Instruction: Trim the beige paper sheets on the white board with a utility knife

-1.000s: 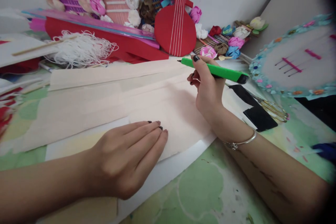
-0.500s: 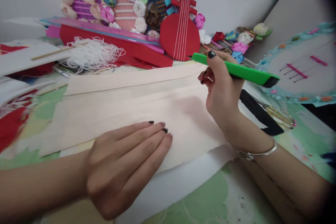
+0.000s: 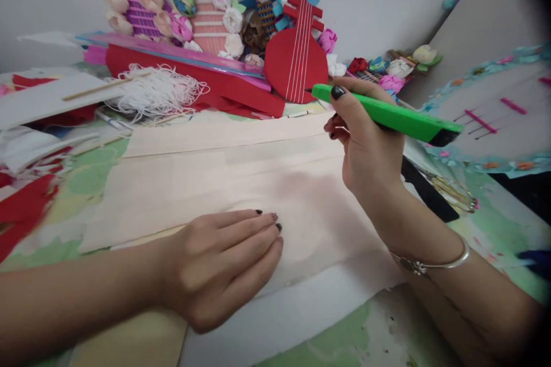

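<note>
My right hand (image 3: pixel 370 132) is closed round a green utility knife (image 3: pixel 387 116) with a black end. Its small dark tip points left, raised above the far edge of a pale cream sheet (image 3: pixel 172 180). Fingers stretched out and lying together, my left hand (image 3: pixel 232 261) rests flat on that sheet near its front edge. The sheet shows long creases or overlaps running across it. Beneath it, a white sheet (image 3: pixel 275 327) sticks out at the front, and a yellowish piece (image 3: pixel 133 338) lies under my left wrist.
Behind the sheet are a tangle of white cord (image 3: pixel 159 92), red fabric (image 3: pixel 241 97) and a red lute-shaped craft piece (image 3: pixel 279 66) with paper flowers. At right lie gold-handled scissors (image 3: pixel 451 192), a black strip (image 3: pixel 430 195) and a flower-edged round fan-like piece (image 3: pixel 482 114).
My left hand has shifted slightly right and its fingers are closer together. My right hand still holds the knife up, almost unmoved. The view has shifted a little.
</note>
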{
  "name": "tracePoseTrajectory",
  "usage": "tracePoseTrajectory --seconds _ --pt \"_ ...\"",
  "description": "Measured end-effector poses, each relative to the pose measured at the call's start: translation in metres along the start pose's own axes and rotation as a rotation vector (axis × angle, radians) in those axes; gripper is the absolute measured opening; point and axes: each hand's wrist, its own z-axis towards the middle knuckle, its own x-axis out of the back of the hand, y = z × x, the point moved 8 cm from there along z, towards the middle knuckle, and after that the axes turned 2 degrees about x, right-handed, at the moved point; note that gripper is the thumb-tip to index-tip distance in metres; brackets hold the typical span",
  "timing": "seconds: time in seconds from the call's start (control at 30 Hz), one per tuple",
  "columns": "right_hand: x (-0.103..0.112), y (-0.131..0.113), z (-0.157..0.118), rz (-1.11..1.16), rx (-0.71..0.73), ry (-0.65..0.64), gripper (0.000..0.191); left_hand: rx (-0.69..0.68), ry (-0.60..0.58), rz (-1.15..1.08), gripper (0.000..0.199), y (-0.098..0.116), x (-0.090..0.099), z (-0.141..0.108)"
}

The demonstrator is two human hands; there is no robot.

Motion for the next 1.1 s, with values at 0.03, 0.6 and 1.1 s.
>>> tracePoseTrajectory --seconds 0.03,0.6,1.1 --pt "-0.002 -0.006 -0.001 0.0 -0.001 -0.017 0.021 -0.201 0.14 -0.028 0.04 0.011 0.007 0.0" --pt "0.027 -0.002 -0.096 -0.651 -0.061 -0.48 0.024 -0.39 0.003 -0.187 0.039 0.028 -0.003 0.01" --pt "0.034 0.006 -0.137 -0.812 -0.144 -0.868 0.039 -0.362 -0.209 -0.325 0.046 0.02 -0.014 0.01"
